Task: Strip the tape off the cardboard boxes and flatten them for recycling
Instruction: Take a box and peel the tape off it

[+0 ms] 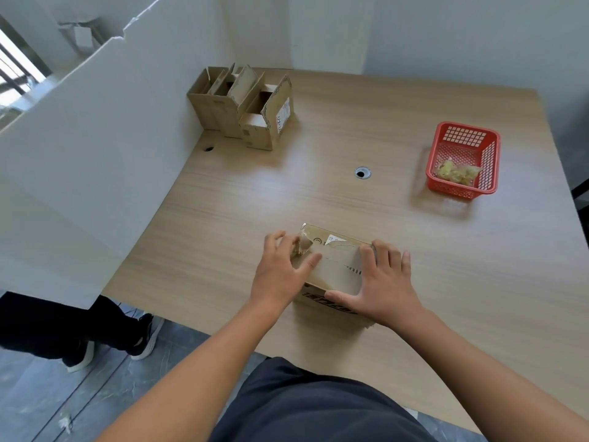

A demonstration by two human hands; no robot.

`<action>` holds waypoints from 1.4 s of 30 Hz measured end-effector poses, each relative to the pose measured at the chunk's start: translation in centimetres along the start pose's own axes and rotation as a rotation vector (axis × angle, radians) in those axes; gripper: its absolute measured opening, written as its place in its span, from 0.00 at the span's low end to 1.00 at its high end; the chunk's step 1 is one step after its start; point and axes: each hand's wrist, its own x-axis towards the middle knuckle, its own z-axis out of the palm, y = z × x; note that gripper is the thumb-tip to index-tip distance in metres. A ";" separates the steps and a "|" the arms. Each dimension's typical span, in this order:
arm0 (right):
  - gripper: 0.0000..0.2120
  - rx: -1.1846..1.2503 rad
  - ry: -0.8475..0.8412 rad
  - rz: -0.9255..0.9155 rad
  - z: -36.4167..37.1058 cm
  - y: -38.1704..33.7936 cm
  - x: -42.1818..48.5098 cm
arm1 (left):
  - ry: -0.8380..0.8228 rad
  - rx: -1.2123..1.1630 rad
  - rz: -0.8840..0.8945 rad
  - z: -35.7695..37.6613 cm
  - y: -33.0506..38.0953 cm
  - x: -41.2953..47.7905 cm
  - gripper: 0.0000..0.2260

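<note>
A small cardboard box (338,266) sits near the table's front edge, closed, with torn labels on top. A crumpled strip of clear tape (301,245) stands up from its far-left corner, and my left hand (280,272) pinches that strip, thumb lying on the box top. My right hand (382,282) holds the box at its right side, fingers over the top and thumb along the near edge.
Several opened cardboard boxes (245,106) stand at the far left of the wooden table (414,314). A red plastic basket (463,159) with wadded tape is at the right. A white partition (95,154) borders the left. Someone's legs and shoes (111,342) stand beside the table.
</note>
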 end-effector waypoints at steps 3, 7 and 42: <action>0.59 0.029 0.027 0.008 0.1 -0.1 -0.3 | 0.071 -0.122 -0.141 0.8 -0.1 -0.6 0.18; 0.59 0.063 0.052 0.031 0.4 -0.3 -0.6 | 0.169 -0.079 -0.138 1.2 -0.5 -0.7 0.09; 0.45 0.047 0.117 0.114 1.2 -4.1 3.2 | -0.127 -0.709 -0.226 -2.5 -7.7 7.3 0.04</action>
